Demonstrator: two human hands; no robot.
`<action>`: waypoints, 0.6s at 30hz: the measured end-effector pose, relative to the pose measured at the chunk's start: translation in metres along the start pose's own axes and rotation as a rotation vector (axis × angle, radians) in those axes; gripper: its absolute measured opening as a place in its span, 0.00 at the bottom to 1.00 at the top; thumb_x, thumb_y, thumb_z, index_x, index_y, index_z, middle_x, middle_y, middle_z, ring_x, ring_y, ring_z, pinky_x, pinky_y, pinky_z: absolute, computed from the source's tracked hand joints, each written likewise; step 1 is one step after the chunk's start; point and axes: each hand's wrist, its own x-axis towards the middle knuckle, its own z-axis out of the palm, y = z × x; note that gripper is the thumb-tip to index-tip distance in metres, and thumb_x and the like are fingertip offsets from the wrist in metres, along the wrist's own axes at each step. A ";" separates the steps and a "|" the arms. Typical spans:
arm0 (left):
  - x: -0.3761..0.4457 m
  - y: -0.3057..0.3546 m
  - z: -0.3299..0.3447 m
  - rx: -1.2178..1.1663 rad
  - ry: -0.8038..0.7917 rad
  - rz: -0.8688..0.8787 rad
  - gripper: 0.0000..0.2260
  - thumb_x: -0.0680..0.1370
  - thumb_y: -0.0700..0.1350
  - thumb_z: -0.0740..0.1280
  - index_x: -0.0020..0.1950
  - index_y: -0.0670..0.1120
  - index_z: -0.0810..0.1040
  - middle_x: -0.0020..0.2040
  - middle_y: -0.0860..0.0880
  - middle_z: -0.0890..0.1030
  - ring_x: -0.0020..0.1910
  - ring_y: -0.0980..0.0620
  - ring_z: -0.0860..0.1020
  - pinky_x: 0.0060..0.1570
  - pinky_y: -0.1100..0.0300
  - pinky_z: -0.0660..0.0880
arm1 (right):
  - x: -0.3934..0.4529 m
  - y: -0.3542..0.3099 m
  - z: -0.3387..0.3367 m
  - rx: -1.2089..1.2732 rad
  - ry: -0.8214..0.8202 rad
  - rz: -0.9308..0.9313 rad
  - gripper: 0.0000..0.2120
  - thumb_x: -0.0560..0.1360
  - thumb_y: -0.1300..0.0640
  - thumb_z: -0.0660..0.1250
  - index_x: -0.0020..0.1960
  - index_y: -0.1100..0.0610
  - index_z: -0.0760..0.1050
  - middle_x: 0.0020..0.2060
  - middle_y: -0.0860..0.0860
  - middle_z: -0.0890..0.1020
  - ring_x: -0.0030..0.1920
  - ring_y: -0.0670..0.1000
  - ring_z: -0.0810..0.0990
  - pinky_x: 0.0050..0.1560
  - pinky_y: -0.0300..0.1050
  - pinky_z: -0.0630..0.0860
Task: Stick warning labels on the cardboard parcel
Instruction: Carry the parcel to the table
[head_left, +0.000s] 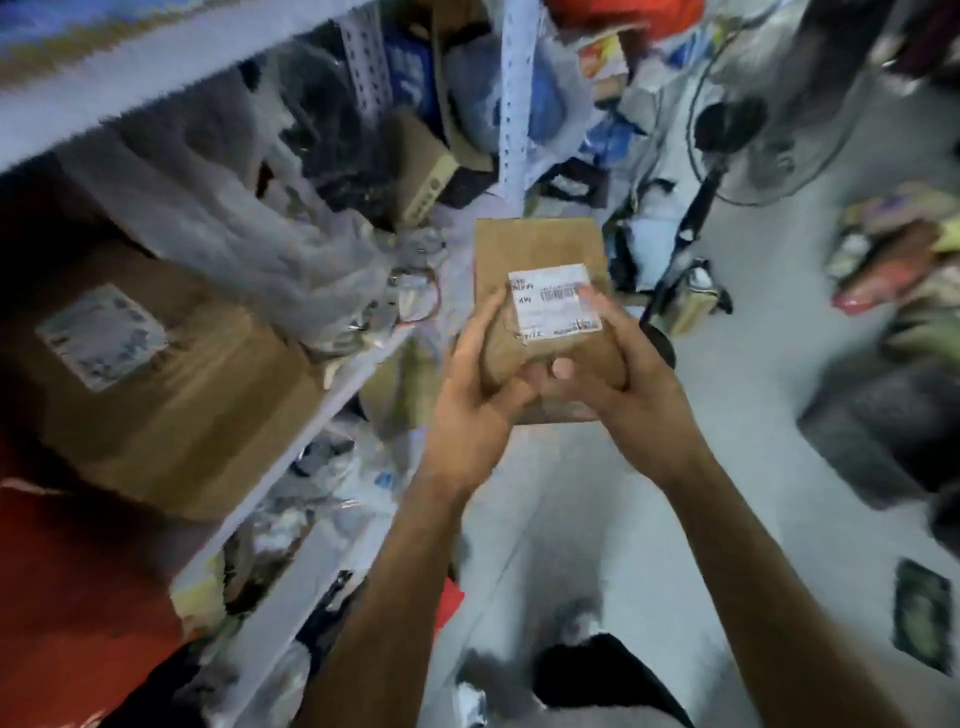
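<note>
A small brown cardboard parcel (540, 249) is held up in front of me, above the floor. A white shipping label (553, 304) with a barcode is stuck on its upper face. My left hand (480, 379) grips the parcel's near left corner, fingers curled over the edge. My right hand (618, 364) grips the near right corner, with one fingertip resting on the label's right edge. Both hands cover the parcel's near end. No separate warning label shows.
A metal shelving rack (511, 104) runs along the left, packed with plastic bags and a big cardboard box (171, 379) bearing a label. A standing fan (727, 130) stands at the back right. Bags and clutter (893, 270) lie on the grey floor (769, 415) at right.
</note>
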 end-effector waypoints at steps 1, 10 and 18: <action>0.008 -0.001 0.017 0.018 -0.052 0.006 0.32 0.72 0.45 0.71 0.75 0.56 0.67 0.73 0.49 0.72 0.74 0.46 0.70 0.71 0.41 0.68 | -0.004 0.004 -0.015 -0.004 0.067 0.016 0.28 0.75 0.57 0.71 0.72 0.46 0.67 0.60 0.35 0.78 0.58 0.31 0.77 0.56 0.28 0.73; 0.056 0.001 0.176 0.123 -0.539 0.088 0.35 0.69 0.45 0.70 0.75 0.58 0.67 0.72 0.49 0.68 0.72 0.60 0.67 0.71 0.64 0.67 | -0.040 0.053 -0.146 -0.142 0.527 0.089 0.32 0.73 0.51 0.73 0.73 0.41 0.65 0.66 0.34 0.74 0.64 0.34 0.73 0.61 0.29 0.70; 0.075 0.002 0.294 0.082 -0.858 0.115 0.35 0.67 0.50 0.69 0.75 0.58 0.67 0.71 0.48 0.68 0.72 0.56 0.68 0.70 0.65 0.68 | -0.066 0.065 -0.225 -0.186 0.841 0.199 0.32 0.73 0.52 0.73 0.73 0.40 0.64 0.66 0.37 0.75 0.63 0.36 0.74 0.60 0.29 0.72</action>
